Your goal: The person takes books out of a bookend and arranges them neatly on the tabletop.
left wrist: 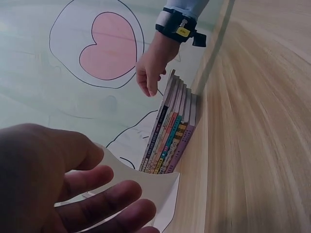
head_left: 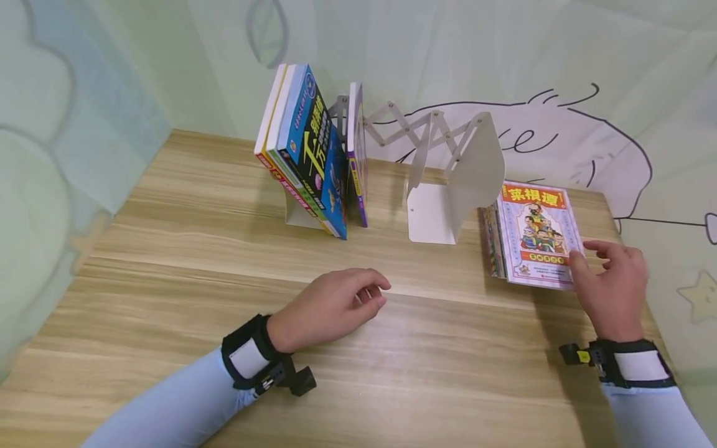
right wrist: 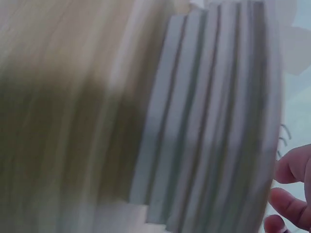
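My right hand (head_left: 613, 289) is at the right edge of a stack of thin books, its thumb overlapping the top book (head_left: 540, 230), which has a red and yellow title band and cartoon figures. In the left wrist view a small gap shows between that hand's fingers and the stack (left wrist: 170, 131). Page edges of the stacked books (right wrist: 209, 121) fill the right wrist view, fingertips close by the outermost one. My left hand (head_left: 333, 308) hovers over the table with fingers loosely bent and nothing in them. Beyond it stands a white expandable bookend rack (head_left: 476, 162) with scissor-like links.
Several large books (head_left: 310, 149) lean together at the rack's left end. A thin purple-spined book (head_left: 357, 155) stands upright beside them. The wooden table (head_left: 168, 274) meets a printed curtain (head_left: 448, 50) at the back and sides.
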{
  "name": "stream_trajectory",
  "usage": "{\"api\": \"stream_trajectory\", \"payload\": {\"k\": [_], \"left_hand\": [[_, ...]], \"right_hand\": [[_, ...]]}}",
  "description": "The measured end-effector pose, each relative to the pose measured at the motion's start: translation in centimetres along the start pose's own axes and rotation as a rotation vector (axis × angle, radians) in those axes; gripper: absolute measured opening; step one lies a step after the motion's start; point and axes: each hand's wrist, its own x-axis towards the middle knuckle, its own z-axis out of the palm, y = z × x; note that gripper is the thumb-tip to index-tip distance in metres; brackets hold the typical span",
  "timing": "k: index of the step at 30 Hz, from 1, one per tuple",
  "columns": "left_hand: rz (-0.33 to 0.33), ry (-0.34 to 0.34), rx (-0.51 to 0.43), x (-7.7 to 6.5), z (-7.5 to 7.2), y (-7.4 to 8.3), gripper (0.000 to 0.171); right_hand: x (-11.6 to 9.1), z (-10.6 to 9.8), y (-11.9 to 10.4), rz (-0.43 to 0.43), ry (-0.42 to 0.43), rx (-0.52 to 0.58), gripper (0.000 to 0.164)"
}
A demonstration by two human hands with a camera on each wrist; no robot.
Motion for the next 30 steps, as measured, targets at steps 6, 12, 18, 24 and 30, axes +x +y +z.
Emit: {"api": "stream_trajectory", "payload": {"k": [6, 12, 18, 24, 30], "left_hand": [[-0.010, 0.030, 0.034, -0.2, -0.1, -0.1, 0.027], [0.025, 0.086, 0.058, -0.3, -0.2, -0.3, 0.025], [0.050, 0.118, 0.051, -0.3, -0.4, -0.3, 0.026], [0.060, 0.131, 0.031, -0.3, -0.5, -0.5, 0.027], [0.067, 0.147, 0.028, -0.3, -0.6, -0.6, 0.027]], "right_hand": [[-1.9, -0.2, -1.9, -0.201, 0.018, 0.025, 0.045], [-4.4, 0.1, -4.4, -0.463, -0.132, 0.118, 0.038], [-7.0, 0.8, -7.0, -0.582, -0.339, 0.189, 0.029], [-9.1, 2.2, -8.8, -0.684, -0.420, 0.229, 0.028], [-10.9, 2.6, -9.8, -0.851, -0.428, 0.155, 0.033]]}}
